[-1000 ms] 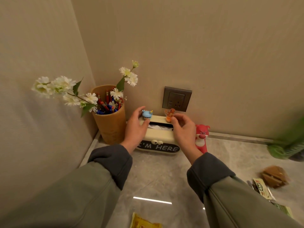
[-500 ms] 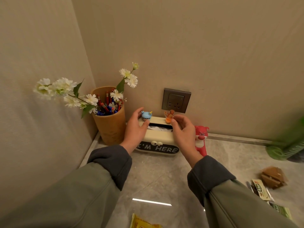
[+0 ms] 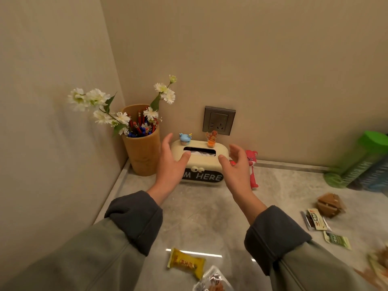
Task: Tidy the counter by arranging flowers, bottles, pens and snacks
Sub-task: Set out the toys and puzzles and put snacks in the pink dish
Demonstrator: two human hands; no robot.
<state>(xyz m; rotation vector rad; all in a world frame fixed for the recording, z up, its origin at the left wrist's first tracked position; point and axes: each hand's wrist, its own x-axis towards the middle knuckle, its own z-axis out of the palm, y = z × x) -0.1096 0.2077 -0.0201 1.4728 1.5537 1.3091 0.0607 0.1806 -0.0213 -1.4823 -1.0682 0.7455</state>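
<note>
Snack packet [image 3: 185, 264] lies on desk [image 3: 199, 217] btwn our sleeves, nearer us than both hands; L hand [image 3: 171, 164] & R hand [image 3: 236, 166] spread, empty

Far left corner: pen cup [image 3: 142, 156] with flowers [image 3: 98, 101] filled it, tissue box [image 3: 201, 162] just beside.
Far right: red bear figure [image 3: 252, 164], then green bottle [image 3: 357, 160], blocked the wall.
Middle: open counter [image 3: 210, 211] ran from the box to the near yellow snack packet [image 3: 185, 263].

One tissue box [image 3: 199, 164]. On it: two figurines [image 3: 185, 138]. Right of it: one bear toy [image 3: 252, 164], two bottles [image 3: 357, 160]. Left of it: one pen cup [image 3: 142, 156].
</note>
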